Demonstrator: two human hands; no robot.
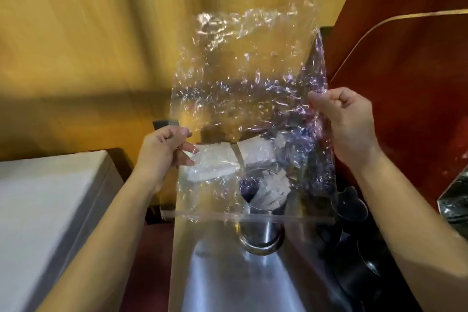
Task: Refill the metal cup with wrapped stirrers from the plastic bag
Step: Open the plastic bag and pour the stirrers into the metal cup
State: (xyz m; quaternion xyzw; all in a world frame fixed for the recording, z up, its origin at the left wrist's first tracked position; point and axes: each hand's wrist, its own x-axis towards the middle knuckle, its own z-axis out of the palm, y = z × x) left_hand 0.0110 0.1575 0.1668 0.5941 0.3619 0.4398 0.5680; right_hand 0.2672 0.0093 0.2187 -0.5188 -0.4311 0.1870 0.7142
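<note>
I hold a clear crinkled plastic bag (243, 99) up in front of me, its straight sealed edge lowest. My left hand (162, 149) pinches its left side and my right hand (347, 121) grips its right side. A few white wrapped stirrers (215, 162) still lie inside the bag near my left fingers. Below and behind the bag stands the metal cup (260, 230) on a steel surface (228, 281). White wrapped stirrers (271, 190) lean inside the cup, seen through the plastic.
A white box-like top (45, 210) sits at lower left. A yellow-brown wall (88, 45) fills the back. A dark red curved panel (405, 71) rises at right, with black round objects (354, 210) beside the cup.
</note>
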